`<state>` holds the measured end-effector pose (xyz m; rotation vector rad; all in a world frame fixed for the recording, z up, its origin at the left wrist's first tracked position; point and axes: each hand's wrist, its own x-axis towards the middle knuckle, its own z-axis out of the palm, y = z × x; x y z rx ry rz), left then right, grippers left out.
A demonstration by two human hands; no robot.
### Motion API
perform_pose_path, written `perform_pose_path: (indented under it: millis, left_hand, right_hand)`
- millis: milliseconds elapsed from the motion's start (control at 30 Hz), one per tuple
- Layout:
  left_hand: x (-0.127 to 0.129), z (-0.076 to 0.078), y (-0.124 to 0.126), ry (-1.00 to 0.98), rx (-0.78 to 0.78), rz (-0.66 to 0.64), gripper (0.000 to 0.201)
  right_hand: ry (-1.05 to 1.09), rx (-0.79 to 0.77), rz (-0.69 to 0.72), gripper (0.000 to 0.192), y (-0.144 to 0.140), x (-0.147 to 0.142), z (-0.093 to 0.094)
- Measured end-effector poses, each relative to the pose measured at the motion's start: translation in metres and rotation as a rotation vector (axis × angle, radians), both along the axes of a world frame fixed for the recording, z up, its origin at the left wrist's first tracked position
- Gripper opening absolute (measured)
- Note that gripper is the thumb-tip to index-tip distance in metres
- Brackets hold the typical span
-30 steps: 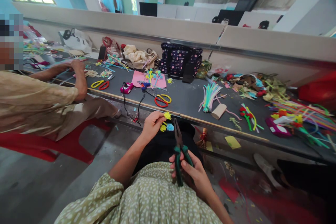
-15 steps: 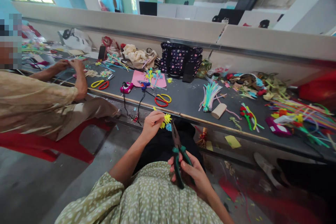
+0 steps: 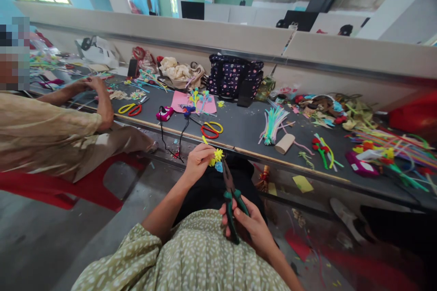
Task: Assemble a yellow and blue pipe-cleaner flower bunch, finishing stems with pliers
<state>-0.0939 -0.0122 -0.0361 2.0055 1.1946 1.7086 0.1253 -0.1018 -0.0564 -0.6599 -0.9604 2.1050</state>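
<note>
My left hand (image 3: 197, 160) pinches a small bunch of pipe-cleaner flowers (image 3: 216, 158), yellow with a blue one beneath, just below the front edge of the table. My right hand (image 3: 248, 223) grips the green handles of long-nose pliers (image 3: 231, 200) over my lap. The pliers' tip points up and sits right beside the flowers, touching or nearly touching them.
A long dark table (image 3: 246, 129) carries red-and-yellow scissors (image 3: 211, 129), a pink sheet (image 3: 194, 102), a bundle of pipe cleaners (image 3: 272, 125), a cardboard roll (image 3: 284, 144) and a dotted bag (image 3: 235, 78). To the left a co-worker's arm (image 3: 102, 100) rests on the table.
My left hand turned the flowers and drew them in slightly. The pliers' tip rose and moved left up to the flowers.
</note>
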Motion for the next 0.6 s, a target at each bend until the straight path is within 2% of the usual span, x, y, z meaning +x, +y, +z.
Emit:
perform_pose_path:
  millis: [167,367,600]
  left_hand:
    - [-0.0005,0.0003,-0.0007,0.023,0.003,0.024,0.018]
    - [-0.0010,-0.0011,0.0000,0.076,0.049,0.027,0.019]
    - [-0.0009,0.0004,0.0002,0.066,0.035,0.030,0.019]
  right_hand:
    - [-0.109,0.094,-0.029,0.025,0.0011,-0.0018,0.0003]
    - [-0.282,0.170,-0.127,0.030,0.0007,-0.0033,0.0056]
    - [-0.118,0.120,-0.031,0.026,0.0013,-0.0004,0.0023]
